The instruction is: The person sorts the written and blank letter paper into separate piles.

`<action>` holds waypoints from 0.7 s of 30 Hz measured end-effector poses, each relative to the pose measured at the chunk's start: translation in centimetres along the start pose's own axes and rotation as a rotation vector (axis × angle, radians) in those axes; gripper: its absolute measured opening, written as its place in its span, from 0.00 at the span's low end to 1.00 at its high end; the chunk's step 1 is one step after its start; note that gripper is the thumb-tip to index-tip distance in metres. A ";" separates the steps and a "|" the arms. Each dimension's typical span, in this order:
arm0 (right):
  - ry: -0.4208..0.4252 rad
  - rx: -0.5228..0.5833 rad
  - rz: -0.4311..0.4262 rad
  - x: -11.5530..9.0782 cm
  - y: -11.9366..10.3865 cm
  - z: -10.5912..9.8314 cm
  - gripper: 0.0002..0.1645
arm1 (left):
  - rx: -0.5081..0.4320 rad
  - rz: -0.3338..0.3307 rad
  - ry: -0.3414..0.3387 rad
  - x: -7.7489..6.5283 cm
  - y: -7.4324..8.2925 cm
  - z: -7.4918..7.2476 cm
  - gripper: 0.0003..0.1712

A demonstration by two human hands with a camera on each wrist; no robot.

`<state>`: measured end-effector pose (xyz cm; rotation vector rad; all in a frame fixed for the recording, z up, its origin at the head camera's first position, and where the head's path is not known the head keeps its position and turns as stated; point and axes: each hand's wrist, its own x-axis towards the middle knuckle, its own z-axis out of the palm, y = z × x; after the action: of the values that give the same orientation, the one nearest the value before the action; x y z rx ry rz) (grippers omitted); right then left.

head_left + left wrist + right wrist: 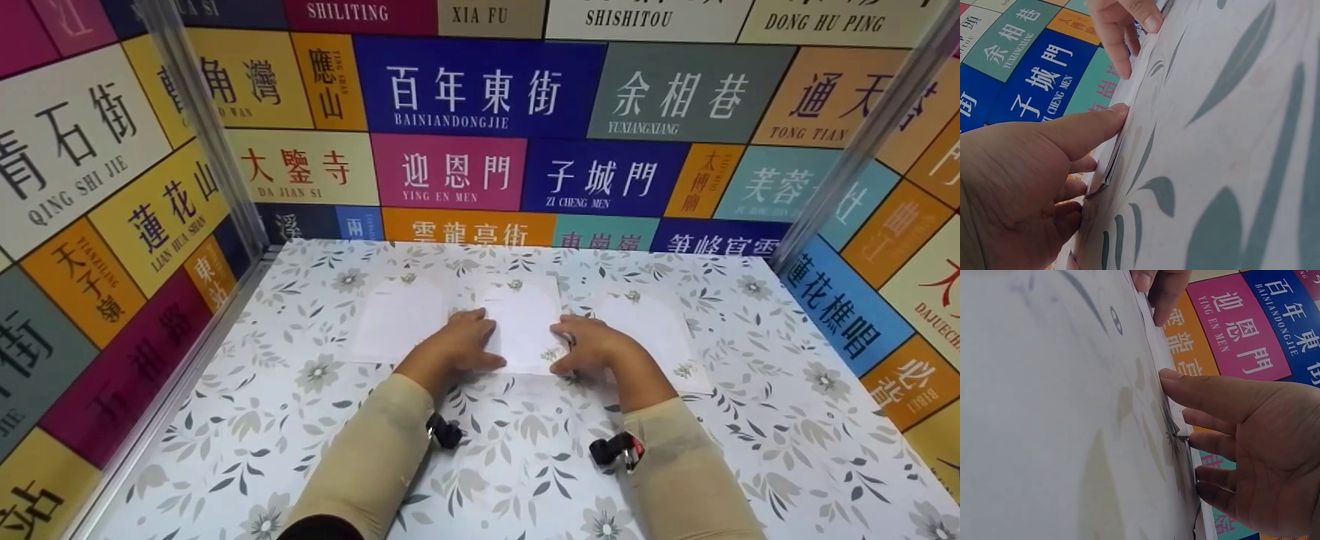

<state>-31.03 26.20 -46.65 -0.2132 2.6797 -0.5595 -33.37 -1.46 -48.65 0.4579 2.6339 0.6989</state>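
Observation:
Three white sheets of paper with small printed flowers lie side by side in the head view. My left hand (466, 341) rests at the left edge of the middle paper (523, 322), thumb near its front corner. At the opposite edge is my right hand (592, 345), its fingers loosely extended. Both wrist views show thin layered edges, so the middle paper is a stack (1111, 163); the thumbs touch its near edge. The left paper (390, 319) lies beside my left hand. Part of the right paper (649, 319) is hidden by my right hand.
A white cloth with grey leaves and flowers covers the table (517, 465). Panels of coloured place-name signs (480, 90) rise behind and at both sides. Metal posts (847, 150) stand at the back corners. Small black devices (446, 433) are strapped at both wrists.

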 end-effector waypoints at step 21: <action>0.010 0.048 0.010 0.3 0.2 0.0 0.48 | 0.083 0.037 0.013 0.1 0.1 0.1 0.52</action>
<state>-31.27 26.28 -46.85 -0.1843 2.6723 -0.6224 -33.46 -1.33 -48.70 0.5286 2.6808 0.6075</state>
